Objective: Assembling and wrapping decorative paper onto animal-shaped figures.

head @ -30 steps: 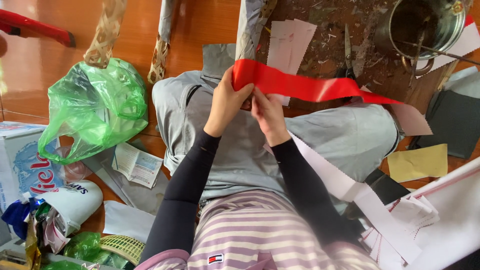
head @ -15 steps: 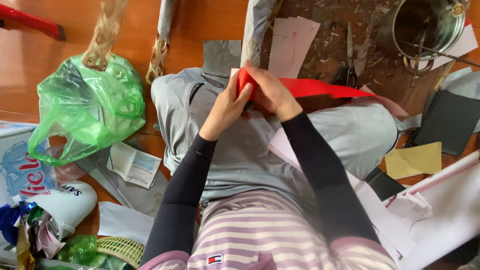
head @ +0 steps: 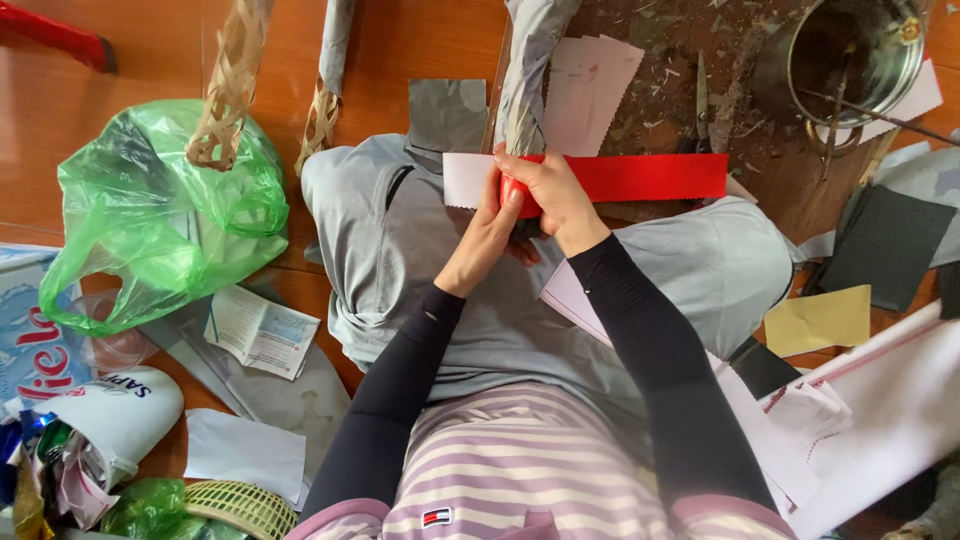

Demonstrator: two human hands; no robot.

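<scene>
Head view: the person sits on the floor [head: 120, 60]. Both hands meet over the lap, the left hand [head: 492, 222] and right hand [head: 548, 192] pinching a red paper strip [head: 640, 177] at a fold. Its white underside shows at the left end; the rest lies flat, unfolded. Scissors [head: 700, 105] lie untouched beyond.

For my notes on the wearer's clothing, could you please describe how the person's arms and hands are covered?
Both arms wear tight black sleeves reaching the wrists, coming out from under purple-and-white striped short sleeves. The left hand and right hand are bare: no gloves, rings or watch visible.
</scene>
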